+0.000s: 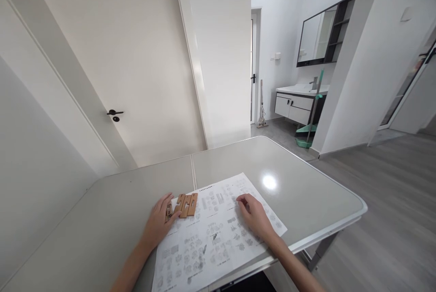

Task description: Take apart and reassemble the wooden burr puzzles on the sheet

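At the far left, a pale door (146, 56) with a black handle (115, 112) stands beyond the grey tabletop (102, 228). The left hand (159, 215) lies at the left edge of a printed sheet (218, 212), its thumb set apart from the fingers and a small brown piece (169, 210) showing in the gap; whether they pinch it, I cannot tell. Just right of that, near the thumb tip, a group of flat wooden pieces (187, 205) with cut-out slots lies on the upper left part of the sheet. Rows of small grey figures and short lines of text cover the paper. Over its right part is the right hand (252, 212), well apart from the wood, fingers bent inward and close together; whether anything is pinched there, I cannot tell. Farther right, past the table, come a mop (262, 106), a white washbasin cabinet (293, 106), a green dustpan (304, 140) and grey flooring (391, 192).
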Motion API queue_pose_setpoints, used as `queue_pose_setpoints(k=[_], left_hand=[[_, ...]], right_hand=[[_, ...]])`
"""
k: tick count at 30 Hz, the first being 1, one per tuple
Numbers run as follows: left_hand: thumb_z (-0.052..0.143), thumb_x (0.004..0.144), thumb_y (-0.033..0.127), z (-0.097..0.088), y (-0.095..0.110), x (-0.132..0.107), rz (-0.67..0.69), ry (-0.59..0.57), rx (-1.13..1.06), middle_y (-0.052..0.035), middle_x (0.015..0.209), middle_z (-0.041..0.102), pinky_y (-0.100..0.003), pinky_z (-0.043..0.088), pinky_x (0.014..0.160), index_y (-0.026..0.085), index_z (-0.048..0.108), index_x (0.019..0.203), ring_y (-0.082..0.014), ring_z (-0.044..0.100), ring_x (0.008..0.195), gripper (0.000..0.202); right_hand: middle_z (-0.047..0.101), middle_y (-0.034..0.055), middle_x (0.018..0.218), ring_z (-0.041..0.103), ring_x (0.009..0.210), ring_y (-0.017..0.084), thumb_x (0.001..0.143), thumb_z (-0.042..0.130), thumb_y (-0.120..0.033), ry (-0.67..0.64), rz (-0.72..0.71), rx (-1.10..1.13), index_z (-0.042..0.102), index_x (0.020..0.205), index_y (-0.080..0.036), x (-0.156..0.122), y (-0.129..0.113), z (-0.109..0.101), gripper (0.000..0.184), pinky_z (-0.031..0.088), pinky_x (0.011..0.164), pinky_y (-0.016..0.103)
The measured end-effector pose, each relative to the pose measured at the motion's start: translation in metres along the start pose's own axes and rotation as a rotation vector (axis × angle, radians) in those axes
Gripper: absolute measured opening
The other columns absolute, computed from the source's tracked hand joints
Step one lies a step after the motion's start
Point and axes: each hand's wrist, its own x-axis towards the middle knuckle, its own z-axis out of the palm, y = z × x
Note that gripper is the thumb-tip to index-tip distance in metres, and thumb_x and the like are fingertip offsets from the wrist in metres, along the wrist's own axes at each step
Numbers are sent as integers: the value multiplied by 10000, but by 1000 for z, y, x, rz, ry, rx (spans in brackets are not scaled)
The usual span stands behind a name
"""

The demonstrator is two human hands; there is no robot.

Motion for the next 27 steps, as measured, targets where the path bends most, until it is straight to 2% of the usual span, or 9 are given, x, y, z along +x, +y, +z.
queue_pose_setpoints(k=[4,11,19,27], left_hand=[[494,989,516,-3,3,-12,-11,69,0,-108,1451,561,-510,439,1130,244,507,1363,-306,546,1330,463],[508,967,528,-5,-9,-32,-47,129,14,-112,1398,592,-537,452,1120,249,518,1343,-323,570,1292,468],[526,927,580,1,-14,-30,-158,122,-36,-148,1392,607,-571,434,1135,206,531,1330,-349,565,1317,550],[550,906,562,-4,-11,-31,-241,55,-91,-152,1304,672,-542,510,1060,185,545,1343,-340,642,1218,577]], right_hand=[[746,78,973,689,789,245,967,515,-446,1,47,116,684,1018,-230,3,2,-1,279,541,734,380],[755,103,1053,725,858,242,958,526,-517,7,76,309,623,1239,-211,8,11,1,427,588,697,349],[753,85,1069,703,849,227,940,565,-483,21,98,362,463,1478,-225,6,19,4,604,577,728,355],[763,81,1002,705,799,230,899,597,-487,28,107,337,513,1446,-206,6,23,5,620,565,695,348]])
